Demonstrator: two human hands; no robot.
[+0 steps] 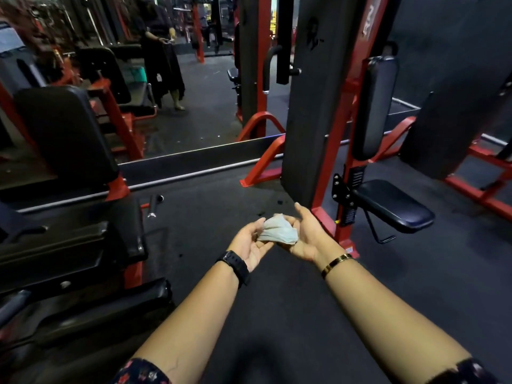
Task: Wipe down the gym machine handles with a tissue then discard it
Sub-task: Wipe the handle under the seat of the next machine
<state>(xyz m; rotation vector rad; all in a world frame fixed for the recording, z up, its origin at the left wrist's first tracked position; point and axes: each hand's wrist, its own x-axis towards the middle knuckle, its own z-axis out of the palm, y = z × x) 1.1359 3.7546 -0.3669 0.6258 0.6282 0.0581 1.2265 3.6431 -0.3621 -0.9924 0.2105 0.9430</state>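
A crumpled pale tissue sits between my two hands, low in the middle of the view above the dark floor. My left hand, with a black watch on the wrist, pinches the tissue's left edge between thumb and fingers. My right hand, with a gold bangle on the wrist, lies palm up with the thumb straight, and the tissue rests on its fingers. A short black handle with a chrome tip sticks out of the machine on my left. Another curved black handle shows further back.
A black padded machine on a red frame fills the left side. To the right stands a red upright with a black weight cover and a padded seat. A wall mirror ahead reflects a standing person.
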